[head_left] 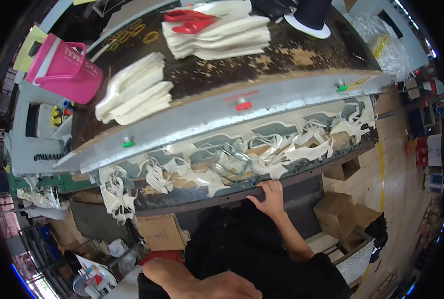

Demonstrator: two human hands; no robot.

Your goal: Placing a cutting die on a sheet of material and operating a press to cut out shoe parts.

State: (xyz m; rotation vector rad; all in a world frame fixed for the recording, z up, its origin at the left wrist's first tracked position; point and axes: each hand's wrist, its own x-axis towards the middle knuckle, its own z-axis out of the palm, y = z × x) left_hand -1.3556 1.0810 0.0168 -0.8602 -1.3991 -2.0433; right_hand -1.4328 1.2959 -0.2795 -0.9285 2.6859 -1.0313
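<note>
My right hand (271,197) rests on the front edge of the machine bed (207,202), its fingers laid over the rim and the thumb spread to the left. My left hand (229,286) is low in the view, bent across in front of my dark clothing; its fingers are hidden. Along the bed lies a strip of white sheet material (209,144) with cut-out gaps and curled, ragged offcuts (269,162). Among them, ahead of my right hand, sits a thin, shiny curved outline (229,162), unclear in kind.
A metal beam with a red button (243,105) and green buttons (341,88) spans above the bed. On top are stacked white cut pieces (137,92), red-handled scissors (188,21), a pink bucket (72,70) and a black spool (312,17). Cardboard boxes (334,214) stand right.
</note>
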